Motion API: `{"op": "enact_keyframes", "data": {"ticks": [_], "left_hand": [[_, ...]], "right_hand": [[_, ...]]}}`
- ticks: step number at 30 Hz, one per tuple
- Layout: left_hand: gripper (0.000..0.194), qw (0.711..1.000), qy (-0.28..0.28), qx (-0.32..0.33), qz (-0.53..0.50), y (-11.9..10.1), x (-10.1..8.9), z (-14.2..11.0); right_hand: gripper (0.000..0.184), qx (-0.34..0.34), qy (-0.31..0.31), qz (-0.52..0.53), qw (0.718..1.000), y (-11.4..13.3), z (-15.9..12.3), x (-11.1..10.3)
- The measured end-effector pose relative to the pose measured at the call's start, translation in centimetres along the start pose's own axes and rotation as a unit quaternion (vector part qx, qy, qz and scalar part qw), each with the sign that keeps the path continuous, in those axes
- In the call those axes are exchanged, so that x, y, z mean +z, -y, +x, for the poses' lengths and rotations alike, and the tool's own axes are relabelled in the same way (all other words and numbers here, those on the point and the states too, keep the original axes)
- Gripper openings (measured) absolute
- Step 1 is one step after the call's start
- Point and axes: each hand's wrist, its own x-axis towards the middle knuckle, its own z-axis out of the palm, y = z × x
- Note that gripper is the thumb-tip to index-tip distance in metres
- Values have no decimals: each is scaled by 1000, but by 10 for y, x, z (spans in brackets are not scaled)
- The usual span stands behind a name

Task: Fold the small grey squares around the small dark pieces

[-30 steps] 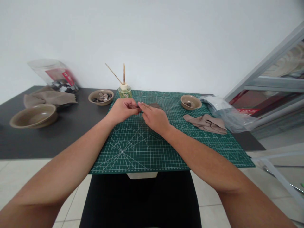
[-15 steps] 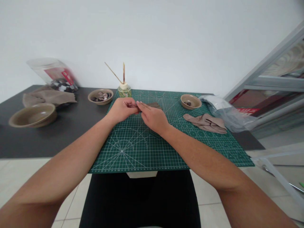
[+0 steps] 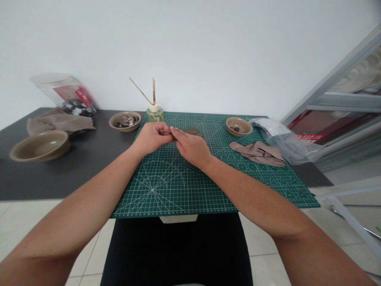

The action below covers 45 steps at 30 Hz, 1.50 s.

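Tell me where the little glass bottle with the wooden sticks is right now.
The glass bottle stands at the far left corner of the green cutting mat, just beyond the left hand and right of the bowl of small pieces.

Cutting mat (image 3: 166, 186) green, white grid lines; worktop (image 3: 74, 167) dark grey; bowls (image 3: 40, 145) tan; folded cloth (image 3: 258, 153) taupe; diffuser bottle (image 3: 155, 114) yellow-green
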Motion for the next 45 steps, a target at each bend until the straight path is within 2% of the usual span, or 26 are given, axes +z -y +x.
{"op": "enact_keyframes", "data": {"ticks": [3,11,20,27,31,37,45], "left_hand": [[15,1000,3,9,9,1,-1,0],[23,996,15,6,-82,2,3,0],[23,993,27,6,-114,4,4,1],[26,984,21,-19,-173,3,7,3],[24,991,34,1,-126,3,7,3],[21,994,54,15,-96,3,9,3],[21,997,25,1,-76,7,7,3]], "right_hand": [[56,-5,-1,-2,1000,0,0,0],[53,1,-28,30,999,-8,-1,2],[54,22,-10,28,999,-7,-1,3],[50,50,-15,22,998,-12,-1,3],[53,51,-26,29,998,-11,-1,3],[54,7,-41,47,998,-9,-2,8],[55,2,-4,38,999,-3,-1,1]]}}
